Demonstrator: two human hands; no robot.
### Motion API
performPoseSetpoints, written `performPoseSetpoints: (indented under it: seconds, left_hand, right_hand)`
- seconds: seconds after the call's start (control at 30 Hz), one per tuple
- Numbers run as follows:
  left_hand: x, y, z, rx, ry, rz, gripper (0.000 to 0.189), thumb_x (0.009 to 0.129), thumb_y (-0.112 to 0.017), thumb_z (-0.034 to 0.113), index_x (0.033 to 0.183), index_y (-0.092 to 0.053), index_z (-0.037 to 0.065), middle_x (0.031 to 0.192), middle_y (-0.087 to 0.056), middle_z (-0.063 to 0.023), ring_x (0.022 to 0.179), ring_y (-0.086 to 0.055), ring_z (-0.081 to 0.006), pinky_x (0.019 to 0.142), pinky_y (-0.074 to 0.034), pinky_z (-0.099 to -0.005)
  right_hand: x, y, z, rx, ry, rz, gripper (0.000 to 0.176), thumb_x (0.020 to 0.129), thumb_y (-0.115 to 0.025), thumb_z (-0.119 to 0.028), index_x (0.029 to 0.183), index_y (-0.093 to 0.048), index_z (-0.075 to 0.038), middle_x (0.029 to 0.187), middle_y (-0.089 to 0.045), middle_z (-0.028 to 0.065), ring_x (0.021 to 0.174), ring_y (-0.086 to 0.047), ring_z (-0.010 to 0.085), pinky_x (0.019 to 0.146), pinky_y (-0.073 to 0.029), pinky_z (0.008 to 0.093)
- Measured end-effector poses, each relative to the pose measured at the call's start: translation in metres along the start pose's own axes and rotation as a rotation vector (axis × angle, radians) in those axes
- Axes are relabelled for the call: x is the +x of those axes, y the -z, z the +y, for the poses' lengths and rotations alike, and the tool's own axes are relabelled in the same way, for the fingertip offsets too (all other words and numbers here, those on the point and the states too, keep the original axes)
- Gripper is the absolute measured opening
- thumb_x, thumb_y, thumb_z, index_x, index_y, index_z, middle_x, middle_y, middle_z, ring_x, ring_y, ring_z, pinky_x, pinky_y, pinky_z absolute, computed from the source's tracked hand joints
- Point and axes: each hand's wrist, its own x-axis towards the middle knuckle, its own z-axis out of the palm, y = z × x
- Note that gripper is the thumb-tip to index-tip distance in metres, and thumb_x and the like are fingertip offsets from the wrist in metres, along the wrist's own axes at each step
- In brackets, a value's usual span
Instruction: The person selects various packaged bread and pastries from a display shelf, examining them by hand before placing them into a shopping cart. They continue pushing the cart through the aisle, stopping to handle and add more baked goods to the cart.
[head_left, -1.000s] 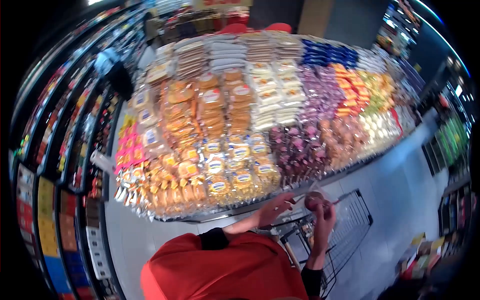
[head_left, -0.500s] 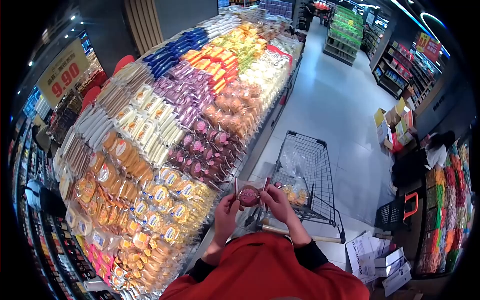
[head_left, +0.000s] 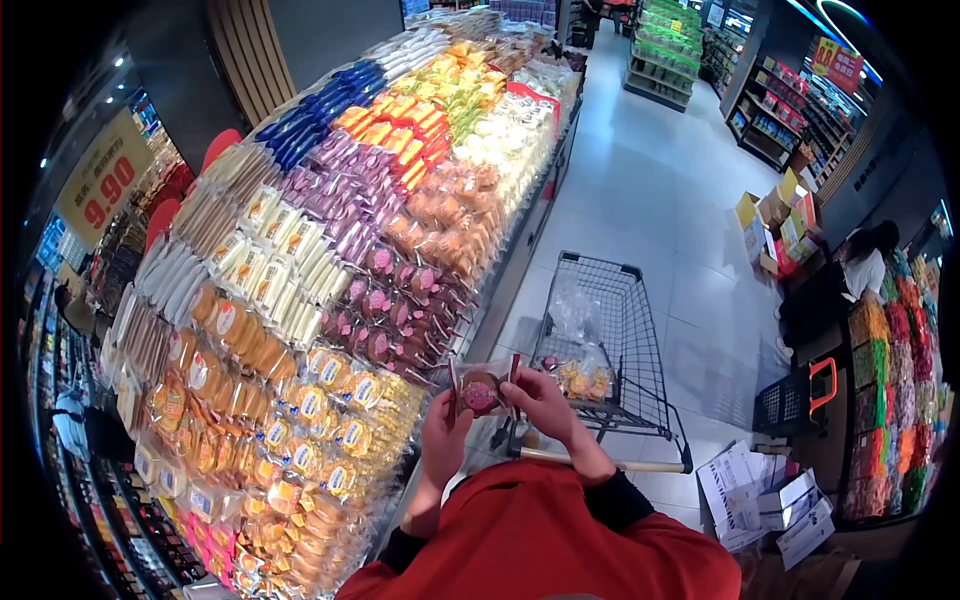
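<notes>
Both hands closed on one clear packet [head_left: 480,394]: left hand [head_left: 440,440] pinching one reddish end, right hand [head_left: 545,402] pinching the other. Packet stretched between them, round brown item and pink label facing up, in front of the wearer's red top [head_left: 550,535].

Position: over the gap between display table [head_left: 512,290] and wire cart [head_left: 643,335]. Left hand nearer the table's long edge, where dark round packets [head_left: 395,305] lie heaped right up to the rim. Right hand nearer the cart, above its close end; cart handle [head_left: 630,465] runs just beside the right forearm. Bagged goods [head_left: 585,380] sit low in the basket.

Room: narrow strip of floor on the table side of the cart; broad pale aisle [head_left: 655,190] beyond its far end and off to its right. That side is bordered by open cartons [head_left: 785,225], a seated person [head_left: 865,262], a black basket [head_left: 785,402] and flattened cardboard [head_left: 735,490] on the floor.
</notes>
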Motion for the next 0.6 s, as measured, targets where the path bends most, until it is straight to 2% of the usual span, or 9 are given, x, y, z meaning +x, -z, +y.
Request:
performPoseSetpoints:
  seconds: [0.03, 0.07, 0.13, 0.17, 0.23, 0.27, 0.33, 0.43, 0.6]
  left_hand:
    - [0.001, 0.001, 0.003, -0.001, -0.001, -0.006, 0.033, 0.098, -0.061, 0.002, 0.129, -0.052, -0.007, 0.12, -0.065, -0.0124, 0.109, -0.064, -0.0169, 0.094, -0.051, -0.03]
    - [0.001, 0.003, 0.005, 0.066, -0.012, 0.005, 0.035, 0.096, -0.062, 0.0, 0.13, -0.052, -0.007, 0.121, -0.065, -0.0129, 0.11, -0.064, -0.0176, 0.096, -0.05, -0.0309]
    - [0.0, 0.005, 0.008, 0.132, -0.016, 0.016, 0.038, 0.095, -0.064, -0.002, 0.13, -0.052, -0.006, 0.122, -0.065, -0.0133, 0.112, -0.064, -0.0184, 0.098, -0.049, -0.0318]
    - [0.001, 0.005, 0.009, 0.189, -0.061, 0.013, 0.04, 0.093, -0.065, -0.004, 0.131, -0.053, -0.005, 0.123, -0.065, -0.0134, 0.113, -0.064, -0.0194, 0.099, -0.049, -0.0324]
    - [0.002, 0.003, 0.014, 0.247, -0.097, 0.011, 0.042, 0.091, -0.065, -0.005, 0.131, -0.053, -0.004, 0.123, -0.065, -0.0136, 0.114, -0.063, -0.0205, 0.1, -0.048, -0.0331]
    - [0.004, 0.0, 0.018, 0.265, -0.134, 0.013, 0.043, 0.089, -0.066, -0.008, 0.13, -0.054, -0.002, 0.124, -0.065, -0.0138, 0.115, -0.063, -0.0215, 0.101, -0.048, -0.0335]
    - [0.005, -0.002, 0.019, 0.283, -0.17, 0.008, 0.045, 0.086, -0.066, -0.01, 0.129, -0.055, 0.0, 0.124, -0.065, -0.0141, 0.117, -0.063, -0.0225, 0.102, -0.048, -0.034]
    - [0.009, -0.002, 0.014, 0.304, -0.243, 0.02, 0.045, 0.083, -0.067, -0.013, 0.124, -0.057, 0.002, 0.125, -0.064, -0.0148, 0.118, -0.063, -0.0235, 0.102, -0.047, -0.0342]
    - [0.012, 0.001, 0.011, 0.383, -0.224, -0.031, 0.043, 0.082, -0.07, -0.011, 0.121, -0.058, 0.002, 0.122, -0.066, -0.0148, 0.115, -0.064, -0.0239, 0.101, -0.049, -0.0342]
  right_hand:
    - [0.0, 0.0, -0.002, 0.027, -0.02, -0.024, 0.015, 0.103, -0.061, -0.019, 0.106, -0.062, -0.004, 0.092, -0.061, -0.0034, 0.084, -0.055, 0.0043, 0.076, -0.047, 0.0234]
    - [-0.001, 0.001, -0.005, 0.026, -0.019, -0.019, 0.015, 0.103, -0.061, -0.019, 0.106, -0.062, -0.004, 0.092, -0.061, -0.0034, 0.084, -0.055, 0.0043, 0.076, -0.047, 0.0234]
    - [-0.002, 0.002, -0.013, -0.166, 0.116, -0.048, 0.023, 0.099, -0.068, -0.017, 0.115, -0.062, -0.003, 0.105, -0.063, 0.0005, 0.096, -0.06, 0.0085, 0.084, -0.049, 0.0267]
    - [-0.002, 0.001, -0.019, -0.165, 0.111, -0.046, 0.023, 0.099, -0.068, -0.017, 0.115, -0.062, -0.003, 0.105, -0.063, 0.0005, 0.096, -0.06, 0.0085, 0.084, -0.049, 0.0267]
    - [-0.002, -0.002, -0.027, -0.37, 0.28, -0.057, 0.037, 0.091, -0.076, -0.013, 0.123, -0.062, -0.003, 0.118, -0.064, 0.0056, 0.111, -0.061, 0.0162, 0.094, -0.049, 0.0318]
    - [-0.001, -0.001, -0.026, -0.366, 0.276, -0.056, 0.037, 0.091, -0.076, -0.013, 0.123, -0.062, -0.003, 0.118, -0.064, 0.0056, 0.111, -0.061, 0.0162, 0.094, -0.049, 0.0318]
    - [0.001, 0.005, -0.022, -0.466, 0.404, -0.101, 0.051, 0.082, -0.081, -0.006, 0.13, -0.062, -0.006, 0.13, -0.062, 0.0101, 0.12, -0.06, 0.026, 0.101, -0.048, 0.0363]
    - [0.001, 0.009, -0.015, -0.623, 0.5, -0.099, 0.052, 0.08, -0.081, -0.004, 0.129, -0.062, -0.007, 0.131, -0.061, 0.0103, 0.123, -0.058, 0.0284, 0.104, -0.047, 0.0373]
    - [-0.004, 0.013, -0.013, -0.565, 0.424, -0.07, 0.056, 0.08, -0.082, -0.006, 0.132, -0.06, -0.007, 0.134, -0.058, 0.0112, 0.126, -0.055, 0.0283, 0.105, -0.046, 0.0379]
